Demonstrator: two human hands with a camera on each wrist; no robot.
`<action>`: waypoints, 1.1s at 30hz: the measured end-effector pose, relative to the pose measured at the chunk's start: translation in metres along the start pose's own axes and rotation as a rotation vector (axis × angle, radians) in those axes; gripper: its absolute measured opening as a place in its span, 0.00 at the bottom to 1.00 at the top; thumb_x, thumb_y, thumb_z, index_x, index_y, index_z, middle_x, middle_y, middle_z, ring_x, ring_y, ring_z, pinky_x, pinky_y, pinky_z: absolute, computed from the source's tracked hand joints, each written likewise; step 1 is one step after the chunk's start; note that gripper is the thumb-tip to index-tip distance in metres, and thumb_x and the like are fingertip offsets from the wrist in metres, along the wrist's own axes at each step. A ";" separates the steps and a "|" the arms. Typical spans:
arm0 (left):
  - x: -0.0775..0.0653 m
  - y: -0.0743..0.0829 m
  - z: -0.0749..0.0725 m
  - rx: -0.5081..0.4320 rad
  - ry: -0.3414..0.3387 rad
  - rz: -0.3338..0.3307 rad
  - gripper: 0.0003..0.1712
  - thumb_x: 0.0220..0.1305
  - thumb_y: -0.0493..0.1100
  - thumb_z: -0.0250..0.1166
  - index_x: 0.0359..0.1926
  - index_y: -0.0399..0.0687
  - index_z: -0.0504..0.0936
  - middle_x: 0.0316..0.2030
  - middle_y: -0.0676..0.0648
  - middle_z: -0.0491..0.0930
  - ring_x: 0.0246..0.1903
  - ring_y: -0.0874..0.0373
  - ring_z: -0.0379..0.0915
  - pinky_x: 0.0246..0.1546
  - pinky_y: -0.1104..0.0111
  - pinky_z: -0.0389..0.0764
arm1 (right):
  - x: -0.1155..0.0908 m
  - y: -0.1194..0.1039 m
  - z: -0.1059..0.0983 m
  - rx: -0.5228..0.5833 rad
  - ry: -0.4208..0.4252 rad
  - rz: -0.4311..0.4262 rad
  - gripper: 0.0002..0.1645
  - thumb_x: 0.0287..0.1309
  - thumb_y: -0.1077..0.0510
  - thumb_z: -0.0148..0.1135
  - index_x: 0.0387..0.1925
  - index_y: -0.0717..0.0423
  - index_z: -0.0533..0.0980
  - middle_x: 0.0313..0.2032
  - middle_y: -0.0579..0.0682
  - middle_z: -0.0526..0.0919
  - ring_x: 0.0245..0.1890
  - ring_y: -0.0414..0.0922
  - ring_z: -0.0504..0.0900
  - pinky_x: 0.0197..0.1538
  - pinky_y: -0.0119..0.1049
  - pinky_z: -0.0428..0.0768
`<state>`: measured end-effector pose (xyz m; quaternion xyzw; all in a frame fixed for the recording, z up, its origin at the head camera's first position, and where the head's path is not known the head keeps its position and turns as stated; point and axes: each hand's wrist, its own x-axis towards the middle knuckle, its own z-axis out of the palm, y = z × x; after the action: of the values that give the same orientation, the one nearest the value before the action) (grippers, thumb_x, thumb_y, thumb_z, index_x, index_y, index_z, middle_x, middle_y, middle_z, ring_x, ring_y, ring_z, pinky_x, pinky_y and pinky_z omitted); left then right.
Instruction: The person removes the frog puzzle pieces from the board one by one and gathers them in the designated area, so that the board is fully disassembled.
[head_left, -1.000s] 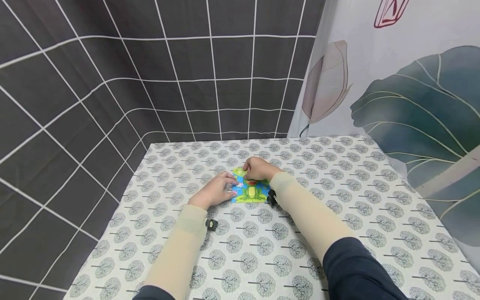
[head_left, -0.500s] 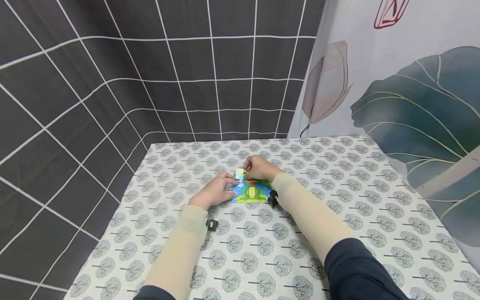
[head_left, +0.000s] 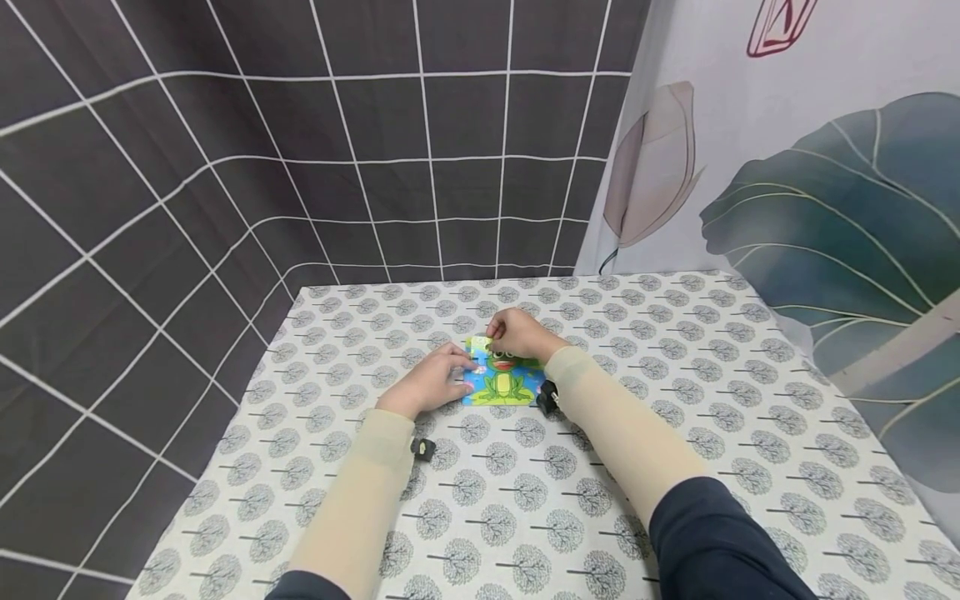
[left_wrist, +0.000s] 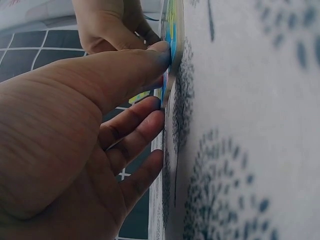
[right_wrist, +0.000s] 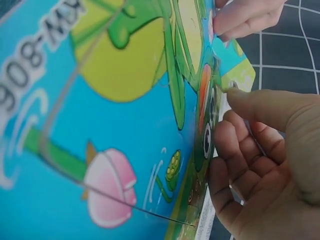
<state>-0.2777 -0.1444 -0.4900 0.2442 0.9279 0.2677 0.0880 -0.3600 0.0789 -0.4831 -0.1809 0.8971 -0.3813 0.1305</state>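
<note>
A frog jigsaw puzzle lies flat on the table, with a green frog on a blue ground. My left hand is at its left side, thumb and forefinger resting on the board's edge, other fingers loosely bent. At the top left corner my right hand pinches a yellow-green and blue puzzle piece between thumb and fingertips. In the right wrist view this piece stands tilted from the board, its edge by my thumb tip. The right hand covers part of the puzzle's upper right.
A white tablecloth with grey tree prints covers the table. Behind and to the left hangs a dark curtain with white grid lines. A pale curtain with leaf prints hangs on the right. Small black wrist cameras sit close to the table.
My right hand has shifted slightly up and away, showing the frog's eyes. The corner piece tilted and caught the light, then the glare lessened. My left hand stays in place.
</note>
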 end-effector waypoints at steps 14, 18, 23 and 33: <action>0.001 0.001 0.000 -0.012 0.001 -0.007 0.25 0.66 0.47 0.75 0.63 0.50 0.84 0.63 0.50 0.73 0.66 0.50 0.70 0.74 0.57 0.67 | 0.000 0.001 0.003 -0.074 0.048 -0.063 0.06 0.60 0.62 0.74 0.37 0.54 0.83 0.32 0.48 0.83 0.33 0.44 0.81 0.42 0.37 0.83; 0.001 0.000 0.001 -0.022 0.004 -0.011 0.25 0.65 0.47 0.75 0.62 0.50 0.85 0.61 0.50 0.73 0.65 0.51 0.70 0.73 0.57 0.67 | 0.000 0.002 0.004 -0.091 0.054 -0.068 0.06 0.60 0.63 0.73 0.36 0.54 0.82 0.32 0.48 0.83 0.33 0.44 0.81 0.43 0.38 0.84; 0.001 -0.001 0.001 -0.017 0.007 -0.004 0.25 0.65 0.46 0.75 0.62 0.50 0.85 0.62 0.50 0.73 0.66 0.50 0.70 0.74 0.56 0.67 | -0.001 0.006 0.004 -0.100 0.076 -0.082 0.05 0.58 0.63 0.73 0.34 0.52 0.82 0.32 0.47 0.83 0.33 0.44 0.81 0.42 0.37 0.84; -0.001 0.001 0.000 -0.011 0.009 -0.003 0.24 0.65 0.46 0.75 0.62 0.49 0.85 0.62 0.49 0.73 0.66 0.49 0.70 0.74 0.55 0.67 | -0.009 0.009 -0.003 -0.052 0.127 -0.092 0.04 0.59 0.62 0.73 0.34 0.52 0.84 0.33 0.47 0.84 0.35 0.44 0.82 0.43 0.39 0.85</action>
<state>-0.2766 -0.1436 -0.4894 0.2413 0.9270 0.2740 0.0855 -0.3554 0.0908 -0.4870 -0.2006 0.9040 -0.3741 0.0509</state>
